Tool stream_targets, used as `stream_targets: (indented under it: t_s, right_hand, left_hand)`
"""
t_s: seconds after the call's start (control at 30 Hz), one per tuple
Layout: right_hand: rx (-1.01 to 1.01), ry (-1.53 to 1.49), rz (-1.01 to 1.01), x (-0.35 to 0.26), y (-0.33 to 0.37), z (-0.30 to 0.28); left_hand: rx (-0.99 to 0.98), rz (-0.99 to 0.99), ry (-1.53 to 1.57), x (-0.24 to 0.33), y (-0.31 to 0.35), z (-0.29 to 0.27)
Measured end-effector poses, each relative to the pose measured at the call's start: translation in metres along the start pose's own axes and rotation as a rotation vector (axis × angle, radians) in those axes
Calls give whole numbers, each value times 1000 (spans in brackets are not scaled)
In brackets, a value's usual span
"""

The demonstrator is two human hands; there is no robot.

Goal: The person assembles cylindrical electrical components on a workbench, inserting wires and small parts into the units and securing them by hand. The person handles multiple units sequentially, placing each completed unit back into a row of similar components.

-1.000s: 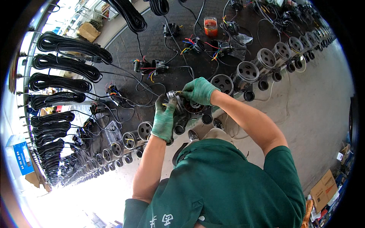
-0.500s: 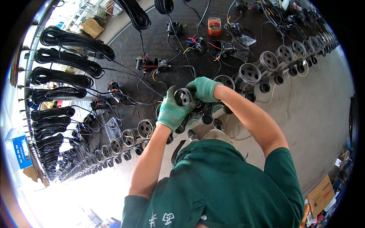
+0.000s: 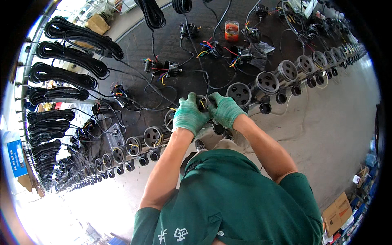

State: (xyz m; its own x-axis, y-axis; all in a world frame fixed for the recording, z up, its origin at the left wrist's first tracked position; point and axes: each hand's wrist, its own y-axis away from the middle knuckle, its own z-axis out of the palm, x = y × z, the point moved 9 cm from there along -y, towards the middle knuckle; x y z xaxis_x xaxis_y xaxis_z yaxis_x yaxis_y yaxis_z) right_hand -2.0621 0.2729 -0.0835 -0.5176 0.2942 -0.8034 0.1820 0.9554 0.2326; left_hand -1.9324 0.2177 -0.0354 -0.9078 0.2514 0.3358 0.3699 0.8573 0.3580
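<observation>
Between my two green-gloved hands is a black cylindrical housing, its round end facing up and a bit of yellow wire showing inside it. My left hand is closed round its left side, thumb near the rim. From the right, my right hand presses its curled fingers against the same housing. The gloves hide most of its body. Just right of my right hand stands another black housing with a holed round face. Left of my left hand, a similar housing has a yellow wire in it.
The row of housings runs along the bench's near edge on both sides. Coiled black cables hang at the left. Wired black parts and a clear container with orange-red contents sit on the dark bench. A cardboard box lies at lower right.
My right hand has turned and come down from over the housing to its right side. The housing's face is less exposed, and a yellow wire now shows in it. The view has shifted slightly.
</observation>
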Motion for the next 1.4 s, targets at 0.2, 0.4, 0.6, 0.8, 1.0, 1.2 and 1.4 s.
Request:
stream_targets:
  t_s: [0.2,0.4,0.6,0.8,1.0,1.2,1.4]
  right_hand:
    - [-123,286,-15,-22,-11,-12]
    - [-158,624,-234,-38,-33,-1]
    - [-273,631,-250,-37,-21,1]
    - [-290,564,-165,-50,11,-2]
    - [-254,560,-143,-47,8,12]
    - [-343,606,-89,-49,3,20]
    - [-418,670,-124,-60,-3,19]
  left_hand:
    - [-179,67,-61,-11,1,0]
    - [-173,61,-138,-20,-7,-1]
    - [-214,95,-161,-23,-2,3]
    - [-207,112,-118,-33,-1,11]
    - [-166,205,-184,-24,7,12]
    - [-261,208,-312,-21,10,20]
    - [-301,263,-297,-23,-3,17]
